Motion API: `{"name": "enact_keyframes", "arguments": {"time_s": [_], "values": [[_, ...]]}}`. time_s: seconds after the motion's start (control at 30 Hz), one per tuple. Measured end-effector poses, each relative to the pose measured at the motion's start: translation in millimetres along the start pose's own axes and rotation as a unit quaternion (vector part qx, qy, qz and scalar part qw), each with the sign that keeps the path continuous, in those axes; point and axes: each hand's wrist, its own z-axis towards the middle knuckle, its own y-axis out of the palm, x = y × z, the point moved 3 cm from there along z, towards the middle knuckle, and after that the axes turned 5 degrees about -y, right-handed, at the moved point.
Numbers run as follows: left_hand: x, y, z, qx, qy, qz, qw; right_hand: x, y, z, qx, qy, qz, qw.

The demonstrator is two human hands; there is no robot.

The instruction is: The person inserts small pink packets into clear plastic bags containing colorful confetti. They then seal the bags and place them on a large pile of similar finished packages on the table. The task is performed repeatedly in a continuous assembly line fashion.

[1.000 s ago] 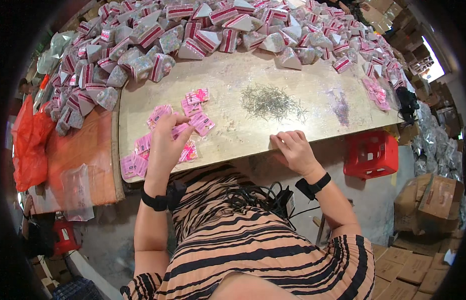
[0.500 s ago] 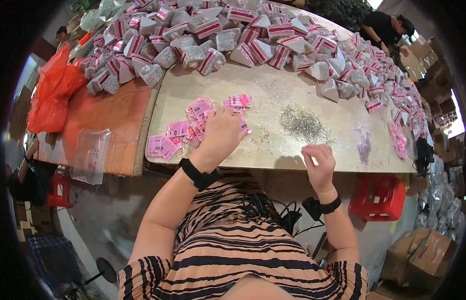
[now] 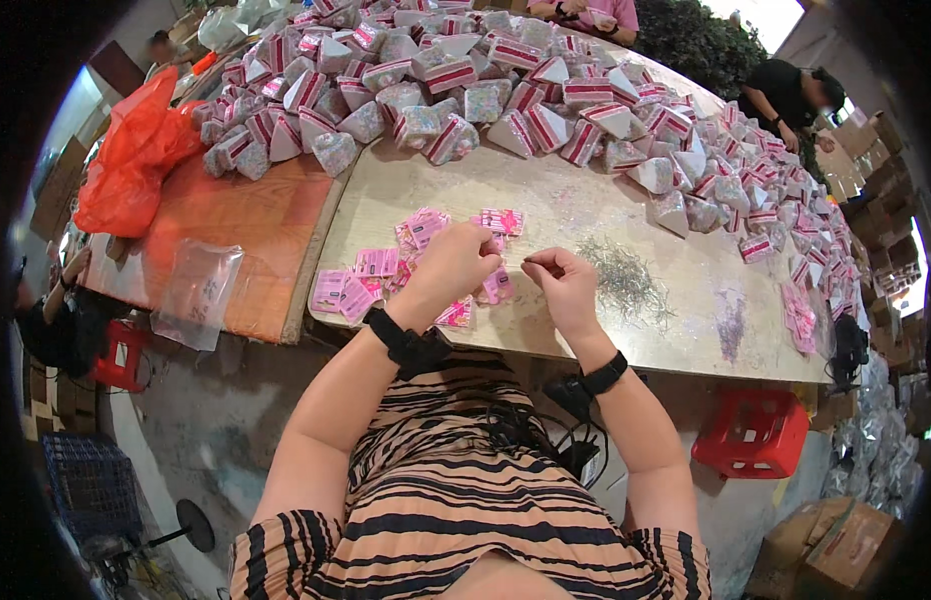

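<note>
Pink cards (image 3: pixel 377 262) lie around the left hand (image 3: pixel 454 264), whose grip is hidden, so I cannot tell its hold; the right hand (image 3: pixel 569 287) is pinched together, any catch too small to see. Metal slivers (image 3: pixel 623 275) at its three o'clock, cards at nine, seem set for short reaches; wedges (image 3: pixel 451 73) bank toward twelve, apparently sparing near surface (image 3: pixel 416 188).

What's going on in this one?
A person sits at a pale table, both hands in front of them. The left hand is over scattered pink cards; the right hand is close by, fingertips drawn together. Whether either holds anything is hard to tell. A heap of thin metallic pieces lies to the right, and wedge-shaped packages are piled across the far side.
</note>
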Motion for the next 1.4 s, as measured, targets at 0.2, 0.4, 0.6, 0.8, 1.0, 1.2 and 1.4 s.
{"name": "enact_keyframes", "arguments": {"time_s": [0.2, 0.4, 0.6, 0.8, 1.0, 1.2, 1.4], "values": [[13.8, 3.2, 2.0, 0.038, 0.137, -0.063, 0.988, -3.0, 4.7, 10.7, 0.044, 0.019, 0.214, 0.976], [38.6, -8.0, 2.0, 0.047, 0.135, -0.208, 0.968, -7.7, -1.6, 14.4, 0.058, 0.012, 0.397, 0.916], [44.6, -13.1, -0.6, 0.058, 0.17, -0.127, 0.975, -10.2, 1.4, 13.5, 0.039, 0.023, 0.403, 0.914], [42.1, -16.1, -14.3, 0.11, 0.217, -0.031, 0.97, -23.3, 2.0, 12.6, -0.035, 0.083, 0.369, 0.925], [49.0, -30.6, -31.0, 0.12, 0.323, 0.221, 0.912, -29.7, 10.6, 14.8, -0.126, 0.139, 0.306, 0.934], [64.7, -41.7, -42.3, 0.174, 0.473, 0.441, 0.743, -28.0, 15.1, 19.6, -0.171, 0.164, 0.306, 0.922], [73.1, -43.6, -46.2, 0.122, 0.481, 0.424, 0.757, -28.6, 9.4, 20.2, -0.198, 0.187, 0.269, 0.924]]}}
